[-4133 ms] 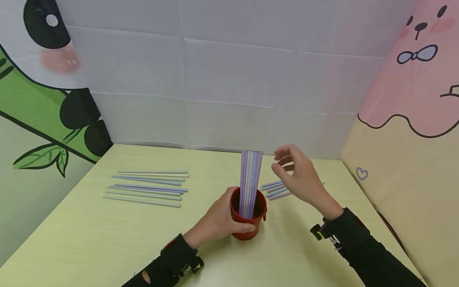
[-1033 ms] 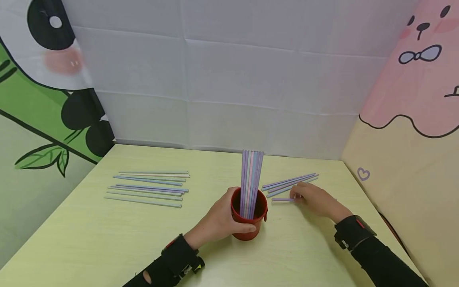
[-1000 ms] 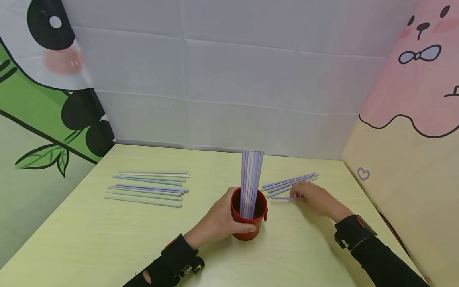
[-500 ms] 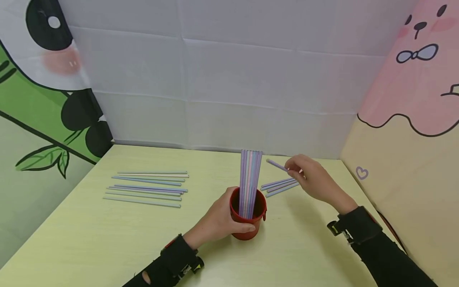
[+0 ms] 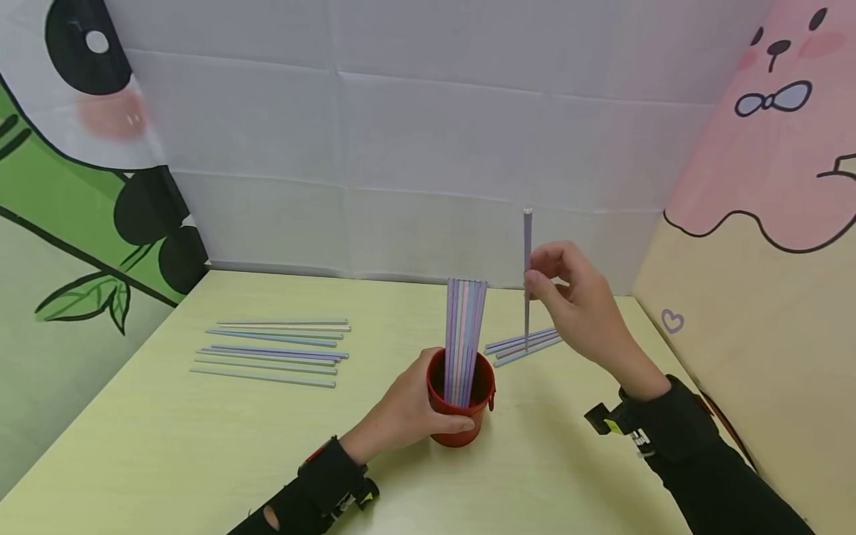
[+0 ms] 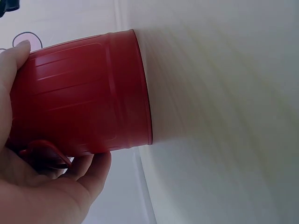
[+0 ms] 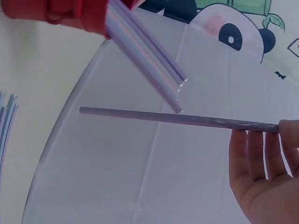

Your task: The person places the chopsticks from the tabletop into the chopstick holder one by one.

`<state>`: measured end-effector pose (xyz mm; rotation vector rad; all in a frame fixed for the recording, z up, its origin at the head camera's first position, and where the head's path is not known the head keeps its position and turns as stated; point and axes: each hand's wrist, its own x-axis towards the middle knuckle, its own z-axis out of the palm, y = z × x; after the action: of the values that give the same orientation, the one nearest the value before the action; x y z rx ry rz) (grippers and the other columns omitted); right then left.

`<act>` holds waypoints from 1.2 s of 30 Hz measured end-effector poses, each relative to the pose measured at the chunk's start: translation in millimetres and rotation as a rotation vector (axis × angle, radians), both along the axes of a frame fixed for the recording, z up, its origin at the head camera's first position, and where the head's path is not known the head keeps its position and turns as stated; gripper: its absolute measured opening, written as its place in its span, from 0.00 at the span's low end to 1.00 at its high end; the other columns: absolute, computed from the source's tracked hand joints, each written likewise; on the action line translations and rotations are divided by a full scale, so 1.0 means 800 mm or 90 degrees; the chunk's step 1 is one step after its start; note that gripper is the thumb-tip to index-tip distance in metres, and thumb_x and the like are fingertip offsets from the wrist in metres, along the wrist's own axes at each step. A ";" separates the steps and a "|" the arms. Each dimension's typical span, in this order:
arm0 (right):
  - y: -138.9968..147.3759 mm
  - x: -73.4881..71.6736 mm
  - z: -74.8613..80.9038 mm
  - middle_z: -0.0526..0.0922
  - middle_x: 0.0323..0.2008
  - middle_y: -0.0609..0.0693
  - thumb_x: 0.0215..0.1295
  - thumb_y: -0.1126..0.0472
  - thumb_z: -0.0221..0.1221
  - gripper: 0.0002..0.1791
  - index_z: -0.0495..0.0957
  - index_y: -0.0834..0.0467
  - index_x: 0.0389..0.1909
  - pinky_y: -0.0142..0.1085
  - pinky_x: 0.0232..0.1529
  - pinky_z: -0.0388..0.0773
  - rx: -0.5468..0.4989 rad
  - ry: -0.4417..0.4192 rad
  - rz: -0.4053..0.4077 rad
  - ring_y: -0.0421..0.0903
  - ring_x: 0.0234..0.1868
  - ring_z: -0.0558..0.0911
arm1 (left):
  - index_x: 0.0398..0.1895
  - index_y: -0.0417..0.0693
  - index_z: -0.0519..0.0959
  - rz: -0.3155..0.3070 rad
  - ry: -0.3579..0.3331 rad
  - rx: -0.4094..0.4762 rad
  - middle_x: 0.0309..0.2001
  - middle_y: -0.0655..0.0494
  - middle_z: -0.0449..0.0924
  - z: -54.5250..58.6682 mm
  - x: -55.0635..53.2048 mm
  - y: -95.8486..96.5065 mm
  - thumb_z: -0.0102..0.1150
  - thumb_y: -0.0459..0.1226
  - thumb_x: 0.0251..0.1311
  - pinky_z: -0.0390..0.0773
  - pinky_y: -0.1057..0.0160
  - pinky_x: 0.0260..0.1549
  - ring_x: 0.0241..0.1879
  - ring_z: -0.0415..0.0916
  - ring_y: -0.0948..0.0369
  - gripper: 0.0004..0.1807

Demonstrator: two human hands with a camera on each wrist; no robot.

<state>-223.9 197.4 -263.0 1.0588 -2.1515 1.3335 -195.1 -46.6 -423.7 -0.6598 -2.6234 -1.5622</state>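
Note:
My left hand (image 5: 414,409) grips a small red metal bucket (image 5: 457,429) round its side, thumb at the front. The bucket (image 6: 84,93) stands upright on the table, and a bundle of pastel straws (image 5: 464,334) leans inside it. To the right of the bucket, my right hand (image 5: 582,308) pinches one purple straw (image 5: 527,245) between thumb and fingers, holding it upright in the air. In the right wrist view this straw (image 7: 154,116) extends well past the fingertips, near the tops of the bundled straws (image 7: 145,51). Several straws (image 5: 515,346) lie on the table behind the raised one.
On the left of the pale yellow table (image 5: 167,446) lies a loose row of pastel straws (image 5: 274,353), roughly parallel. A white cloth wall (image 5: 414,148) stands at the back, with cartoon-printed panels on both sides.
My right hand has picked a purple straw off the table on the right, lifted it and turned it from flat to upright. The left hand keeps holding the bucket in place.

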 end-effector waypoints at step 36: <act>-0.033 -0.017 -0.084 0.72 0.41 0.55 0.71 0.64 0.52 0.09 0.66 0.57 0.49 0.41 0.38 0.82 -0.040 -0.251 0.051 0.50 0.40 0.79 | 0.66 0.61 0.56 -0.006 -0.008 0.013 0.56 0.69 0.68 0.002 -0.001 0.001 0.77 0.53 0.38 0.77 0.61 0.46 0.51 0.70 0.67 0.52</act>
<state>-237.2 171.1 -330.1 0.9263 -2.3396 1.7571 -195.6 -45.6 -422.1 -0.6643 -2.6135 -1.5976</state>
